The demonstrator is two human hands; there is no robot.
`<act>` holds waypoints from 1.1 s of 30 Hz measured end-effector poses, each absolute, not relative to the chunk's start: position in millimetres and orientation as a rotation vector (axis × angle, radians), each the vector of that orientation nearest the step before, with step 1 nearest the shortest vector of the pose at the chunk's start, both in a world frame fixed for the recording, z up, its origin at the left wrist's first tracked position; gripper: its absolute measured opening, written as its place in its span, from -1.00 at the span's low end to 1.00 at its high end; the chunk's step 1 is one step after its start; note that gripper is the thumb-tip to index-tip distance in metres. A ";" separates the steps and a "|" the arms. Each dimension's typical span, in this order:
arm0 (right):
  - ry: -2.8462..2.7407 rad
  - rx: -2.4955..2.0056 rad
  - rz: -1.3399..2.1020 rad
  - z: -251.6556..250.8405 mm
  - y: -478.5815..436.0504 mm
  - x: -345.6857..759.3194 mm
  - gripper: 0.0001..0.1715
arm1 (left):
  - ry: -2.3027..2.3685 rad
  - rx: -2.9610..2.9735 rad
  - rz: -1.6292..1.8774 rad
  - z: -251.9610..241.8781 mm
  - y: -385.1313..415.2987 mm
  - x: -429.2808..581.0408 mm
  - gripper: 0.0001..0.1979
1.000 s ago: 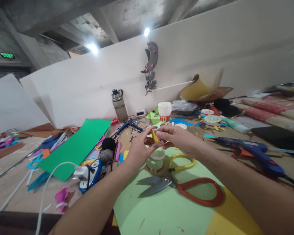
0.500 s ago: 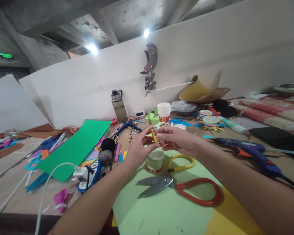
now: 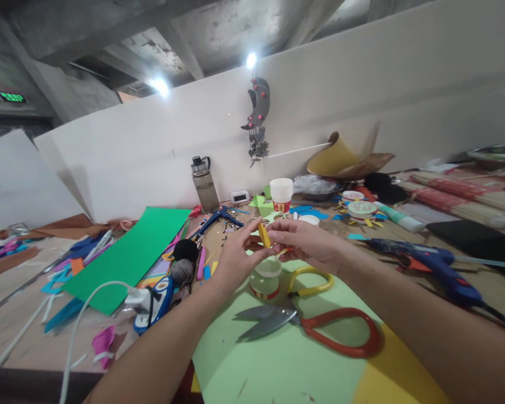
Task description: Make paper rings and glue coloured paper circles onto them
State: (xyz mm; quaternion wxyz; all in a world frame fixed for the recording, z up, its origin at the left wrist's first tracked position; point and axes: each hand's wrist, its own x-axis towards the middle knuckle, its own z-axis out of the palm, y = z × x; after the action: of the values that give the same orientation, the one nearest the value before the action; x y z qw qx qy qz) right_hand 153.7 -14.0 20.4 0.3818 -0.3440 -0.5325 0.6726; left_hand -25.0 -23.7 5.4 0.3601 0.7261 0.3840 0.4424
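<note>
Between my two hands is a small yellow paper piece (image 3: 264, 235), pinched by the fingers of my left hand (image 3: 240, 249) and met from the right by the fingertips of my right hand (image 3: 298, 240). Fingers hide part of it. Just below them a paper cup (image 3: 265, 283) with a red band stands on the light green sheet (image 3: 235, 359). Scissors (image 3: 294, 314) with one yellow and one red handle lie spread on the same sheet, nearer to me.
Left lie a green sheet (image 3: 130, 252), a power strip (image 3: 155, 306) and yarn balls (image 3: 185, 251). A bottle (image 3: 205, 185) and stacked paper cups (image 3: 281, 193) stand behind. At right is a blue glue gun (image 3: 437, 264), with decorated discs (image 3: 362, 209) beyond.
The yellow paper piece has turned slightly between my fingers and shows more of its face. Both hands stay almost in place; the cup and scissors have not moved.
</note>
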 end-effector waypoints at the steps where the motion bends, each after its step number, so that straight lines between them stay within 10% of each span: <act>1: -1.349 -0.874 1.726 20.6 -13.9 154.1 -0.59 | 0.989 1.872 1.138 5.8 -23.8 -24.9 -0.30; 11: -1.352 -0.903 1.680 22.9 -14.9 152.6 -0.67 | 0.985 1.904 1.110 2.3 -20.6 -28.5 -0.29; 22: -1.787 -1.055 0.770 19.5 -20.3 144.0 -0.93 | 1.224 2.269 1.201 -3.1 -19.3 -29.7 -0.42; 33: -1.781 -1.102 0.834 21.6 -19.2 143.0 -0.88 | 1.278 2.447 1.244 3.5 -24.7 -30.1 -0.49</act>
State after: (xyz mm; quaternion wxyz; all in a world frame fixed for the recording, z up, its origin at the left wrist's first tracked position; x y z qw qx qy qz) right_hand 143.0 -19.2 21.6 0.4291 -0.4414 -0.7137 0.3343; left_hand -30.1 -24.7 3.5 0.0567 0.8068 0.4214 0.4102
